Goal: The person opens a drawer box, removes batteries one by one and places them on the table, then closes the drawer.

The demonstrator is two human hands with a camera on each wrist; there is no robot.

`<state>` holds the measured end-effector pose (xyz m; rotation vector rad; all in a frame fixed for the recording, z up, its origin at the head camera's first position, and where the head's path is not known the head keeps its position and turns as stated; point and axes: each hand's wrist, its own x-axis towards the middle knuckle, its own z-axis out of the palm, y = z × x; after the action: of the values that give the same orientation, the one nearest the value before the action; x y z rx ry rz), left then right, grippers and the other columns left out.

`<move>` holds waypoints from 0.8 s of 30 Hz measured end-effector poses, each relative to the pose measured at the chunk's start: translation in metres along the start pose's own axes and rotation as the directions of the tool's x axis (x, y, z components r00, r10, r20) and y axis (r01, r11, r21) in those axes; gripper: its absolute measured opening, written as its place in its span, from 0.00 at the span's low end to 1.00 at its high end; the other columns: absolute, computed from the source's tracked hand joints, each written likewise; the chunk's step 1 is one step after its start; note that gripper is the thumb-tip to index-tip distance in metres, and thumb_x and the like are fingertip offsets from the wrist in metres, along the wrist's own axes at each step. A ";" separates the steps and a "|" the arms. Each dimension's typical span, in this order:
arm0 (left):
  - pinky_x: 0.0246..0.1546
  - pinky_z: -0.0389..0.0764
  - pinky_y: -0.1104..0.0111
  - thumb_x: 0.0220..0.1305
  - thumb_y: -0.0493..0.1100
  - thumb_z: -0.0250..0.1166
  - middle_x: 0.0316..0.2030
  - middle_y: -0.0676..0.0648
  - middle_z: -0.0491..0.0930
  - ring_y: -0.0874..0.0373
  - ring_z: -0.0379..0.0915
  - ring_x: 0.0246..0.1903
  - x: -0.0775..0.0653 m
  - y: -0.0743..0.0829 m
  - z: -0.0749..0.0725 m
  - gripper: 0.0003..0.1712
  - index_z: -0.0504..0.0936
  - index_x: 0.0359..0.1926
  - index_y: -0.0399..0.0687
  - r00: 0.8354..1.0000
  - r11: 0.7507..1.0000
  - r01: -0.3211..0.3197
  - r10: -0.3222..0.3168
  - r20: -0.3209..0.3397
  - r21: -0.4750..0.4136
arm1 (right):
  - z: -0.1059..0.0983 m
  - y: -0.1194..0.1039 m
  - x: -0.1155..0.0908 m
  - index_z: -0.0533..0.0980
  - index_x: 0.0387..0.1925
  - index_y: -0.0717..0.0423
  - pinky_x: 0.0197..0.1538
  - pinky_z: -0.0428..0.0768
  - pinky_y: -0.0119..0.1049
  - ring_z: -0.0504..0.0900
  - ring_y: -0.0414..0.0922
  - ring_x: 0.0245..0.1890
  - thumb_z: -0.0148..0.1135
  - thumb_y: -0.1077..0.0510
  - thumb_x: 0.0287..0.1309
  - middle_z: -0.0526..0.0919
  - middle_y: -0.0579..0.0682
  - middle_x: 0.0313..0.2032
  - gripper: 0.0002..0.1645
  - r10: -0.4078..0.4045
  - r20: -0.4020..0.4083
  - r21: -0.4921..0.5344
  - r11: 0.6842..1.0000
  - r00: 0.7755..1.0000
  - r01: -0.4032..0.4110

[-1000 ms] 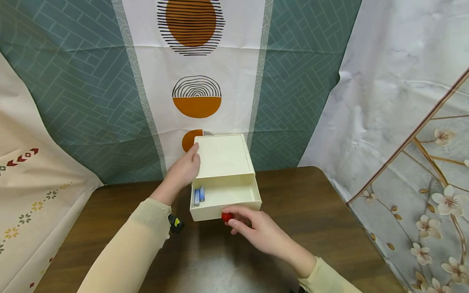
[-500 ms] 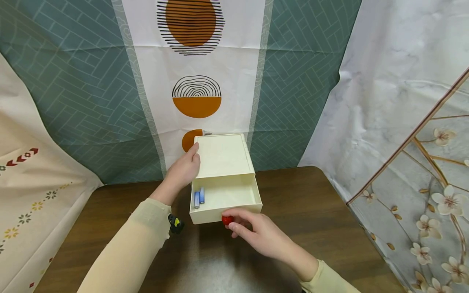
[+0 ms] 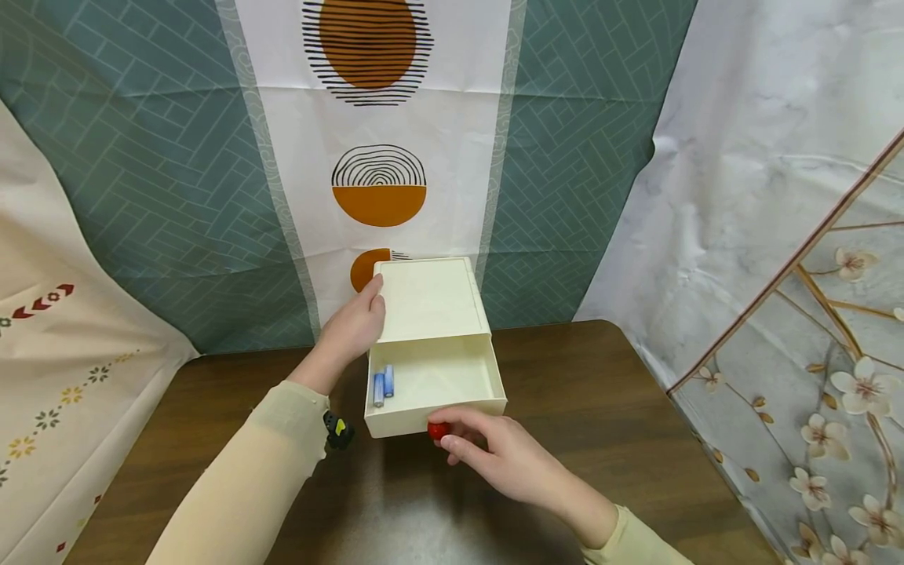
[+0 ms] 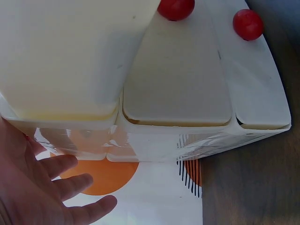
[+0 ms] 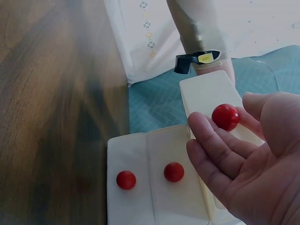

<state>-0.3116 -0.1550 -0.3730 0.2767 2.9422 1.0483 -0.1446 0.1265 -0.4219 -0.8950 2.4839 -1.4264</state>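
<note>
In the head view, a white cabinet (image 3: 431, 298) stands on a brown table (image 3: 565, 384), its top drawer (image 3: 402, 424) pulled well out and two blue batteries (image 3: 379, 389) lying side by side along the drawer's left wall. The person's left hand (image 3: 353, 326) rests against the cabinet's left side, thumb at the top edge, while the right hand (image 3: 494, 451) pinches the red knob (image 3: 439, 431) on the drawer's front. Drawn much further, the drawer could tip or drop off its runners for want of support beneath, and the loose batteries could roll; a hard pull might also drag the cabinet if the left hand's brace slipped. In the left wrist view, that hand's fingers are spread and relaxed, not wrapped around anything; the two lower drawers (image 4: 178, 79) look closed beneath the overhanging one. In the right wrist view, the right hand's fingers are bent about the knob, a small, smooth hold that might slide off. A yellow tag (image 5: 206, 58) on the left wrist's black strap (image 5: 185, 64) bears dark lettering too small to read surely; no brand can be made out on the cabinet or batteries.
</note>
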 end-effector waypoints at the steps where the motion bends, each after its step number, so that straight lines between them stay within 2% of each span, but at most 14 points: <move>1: 0.84 0.48 0.45 0.90 0.55 0.32 0.89 0.46 0.45 0.41 0.46 0.86 0.000 0.000 0.000 0.37 0.45 0.91 0.49 1.000 1.000 0.002 -0.002 0.001 -0.003 | 0.000 0.000 0.000 0.81 0.69 0.36 0.54 0.85 0.37 0.90 0.35 0.40 0.63 0.46 0.83 0.89 0.36 0.51 0.19 -0.001 0.002 0.000 1.000 1.000 0.001; 10: 0.84 0.47 0.45 0.91 0.55 0.32 0.89 0.45 0.45 0.41 0.45 0.86 -0.001 -0.001 -0.001 0.37 0.45 0.91 0.48 1.000 1.000 -0.002 0.002 0.004 -0.001 | 0.001 -0.001 -0.004 0.81 0.69 0.36 0.55 0.86 0.39 0.90 0.37 0.41 0.62 0.46 0.84 0.88 0.35 0.52 0.19 -0.002 0.010 0.004 1.000 1.000 0.002; 19: 0.84 0.48 0.44 0.90 0.55 0.32 0.89 0.45 0.45 0.40 0.46 0.86 0.000 0.000 0.000 0.37 0.44 0.91 0.49 1.000 1.000 0.008 -0.008 0.002 -0.015 | 0.001 -0.002 -0.007 0.81 0.69 0.39 0.55 0.87 0.41 0.91 0.40 0.41 0.62 0.47 0.84 0.89 0.38 0.53 0.19 -0.004 0.016 0.020 1.000 1.000 0.004; 24: 0.84 0.48 0.45 0.90 0.55 0.32 0.89 0.45 0.45 0.41 0.45 0.86 0.000 -0.001 0.000 0.37 0.44 0.91 0.48 1.000 1.000 -0.005 0.005 0.004 -0.015 | 0.001 -0.003 -0.009 0.81 0.69 0.39 0.55 0.87 0.40 0.91 0.41 0.41 0.62 0.47 0.84 0.89 0.37 0.52 0.19 0.000 0.021 0.017 1.000 1.000 0.000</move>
<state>-0.3114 -0.1559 -0.3731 0.2856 2.9298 1.0688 -0.1355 0.1299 -0.4211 -0.9022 2.4525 -1.4288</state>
